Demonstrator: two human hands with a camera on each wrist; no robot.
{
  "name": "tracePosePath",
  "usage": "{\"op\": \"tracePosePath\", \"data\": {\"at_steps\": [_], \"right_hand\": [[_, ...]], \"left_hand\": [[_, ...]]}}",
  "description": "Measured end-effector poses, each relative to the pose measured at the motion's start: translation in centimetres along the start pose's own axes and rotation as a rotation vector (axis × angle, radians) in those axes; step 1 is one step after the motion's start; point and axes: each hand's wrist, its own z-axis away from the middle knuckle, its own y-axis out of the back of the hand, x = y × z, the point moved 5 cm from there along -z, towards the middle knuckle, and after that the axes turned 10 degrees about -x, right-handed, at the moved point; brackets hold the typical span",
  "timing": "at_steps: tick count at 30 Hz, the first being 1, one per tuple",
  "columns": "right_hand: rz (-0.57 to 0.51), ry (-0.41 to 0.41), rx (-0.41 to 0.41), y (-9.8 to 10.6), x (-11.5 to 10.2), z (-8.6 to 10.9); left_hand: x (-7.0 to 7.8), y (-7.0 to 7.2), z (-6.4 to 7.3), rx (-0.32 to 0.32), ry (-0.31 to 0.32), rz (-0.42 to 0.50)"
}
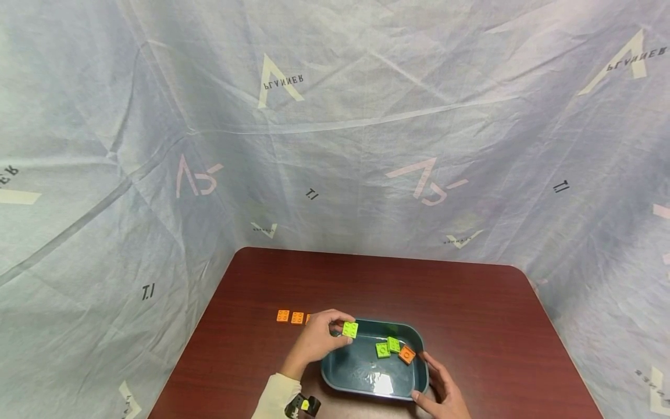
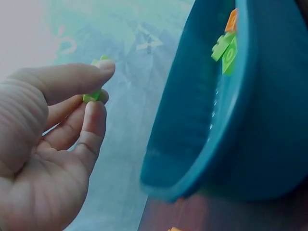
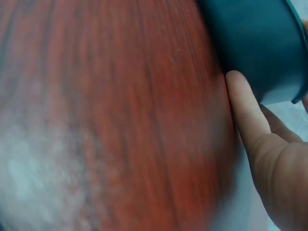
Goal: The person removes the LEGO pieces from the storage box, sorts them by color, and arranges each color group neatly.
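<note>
A lime-green toy building brick is pinched between the thumb and fingers of my left hand, above the left part of a dark teal plastic tub. In the left wrist view, the fingers largely cover this brick. Inside the tub, toward its right end, lie two green bricks and an orange brick. My right hand grips the tub's right end, thumb at the near corner and fingers along the side. The right wrist view shows that hand against the tub's outer wall.
Left of the tub, orange bricks lie in a row on the dark red wooden table; my left hand partly hides the one nearest the tub. Grey printed sheeting hangs behind and beside the table. A black band sits on my left wrist.
</note>
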Motion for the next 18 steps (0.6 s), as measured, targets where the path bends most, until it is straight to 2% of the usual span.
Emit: {"op": "tracePosePath", "data": {"at_steps": [7, 13, 18], "right_hand": [[-0.006, 0.011, -0.001, 0.0, -0.1, 0.1], [0.004, 0.004, -0.001, 0.0, -0.2, 0.1], [0.001, 0.015, 0.002, 0.0, -0.2, 0.1]], "left_hand": [[-1.0, 2.1, 0.8, 0.054, -0.005, 0.023], [-2.4, 3.4, 1.5, 0.092, 0.039, 0.045], [-3.3, 4.2, 1.9, 0.112, 0.063, 0.015]]}}
